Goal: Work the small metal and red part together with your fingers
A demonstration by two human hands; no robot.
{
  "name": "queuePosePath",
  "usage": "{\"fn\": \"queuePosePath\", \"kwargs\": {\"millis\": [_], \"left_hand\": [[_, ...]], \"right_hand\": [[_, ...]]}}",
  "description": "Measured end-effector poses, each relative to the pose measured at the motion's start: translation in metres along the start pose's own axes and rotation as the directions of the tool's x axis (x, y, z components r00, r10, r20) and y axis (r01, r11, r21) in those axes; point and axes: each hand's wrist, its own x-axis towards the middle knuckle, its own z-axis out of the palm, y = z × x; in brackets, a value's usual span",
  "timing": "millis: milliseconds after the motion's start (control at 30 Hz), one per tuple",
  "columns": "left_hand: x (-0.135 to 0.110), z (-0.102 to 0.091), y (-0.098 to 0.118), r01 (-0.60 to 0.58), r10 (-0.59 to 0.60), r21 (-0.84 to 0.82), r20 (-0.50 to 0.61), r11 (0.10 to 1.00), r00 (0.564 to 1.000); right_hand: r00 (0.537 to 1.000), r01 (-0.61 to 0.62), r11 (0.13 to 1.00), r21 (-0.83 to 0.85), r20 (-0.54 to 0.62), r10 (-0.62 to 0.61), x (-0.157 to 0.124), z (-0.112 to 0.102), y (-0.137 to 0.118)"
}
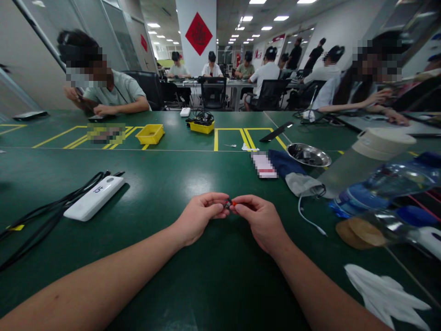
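My left hand [201,214] and my right hand [257,216] meet just above the green table [161,193] in front of me. Both are closed in a pinch on one tiny part [230,203], dark with a red bit on its right side. The fingertips of the two hands almost touch. The part is too small to name. Both forearms stretch in from the bottom edge.
A white power bank [94,197] with black cables lies to the left. A steel bowl [308,155], a dark cloth and a white cable lie right of my hands; plastic bottles [379,184] lie further right. Two yellow trays [150,134] sit farther back. Other people work across the table.
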Motion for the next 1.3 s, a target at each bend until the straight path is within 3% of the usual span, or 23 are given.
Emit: {"fn": "queuePosePath", "kwargs": {"millis": [233, 633, 1300], "left_hand": [[-0.002, 0.001, 0.002, -0.025, 0.025, -0.006, 0.045, 1.000, 0.999], [-0.001, 0.001, -0.001, -0.052, 0.052, 0.025, -0.009, 0.998, 0.999], [0.000, 0.001, -0.002, -0.048, 0.049, 0.041, -0.046, 0.998, 0.998]], "right_hand": [[1.000, 0.007, 0.999, -0.049, 0.013, -0.007, 0.000, -0.001, 0.002], [0.991, -0.126, 0.965, 0.229, 0.064, 0.115, 0.001, -0.001, -0.004], [0.989, -0.147, 0.976, 0.159, 0.049, 0.141, 0.001, 0.001, -0.007]]}}
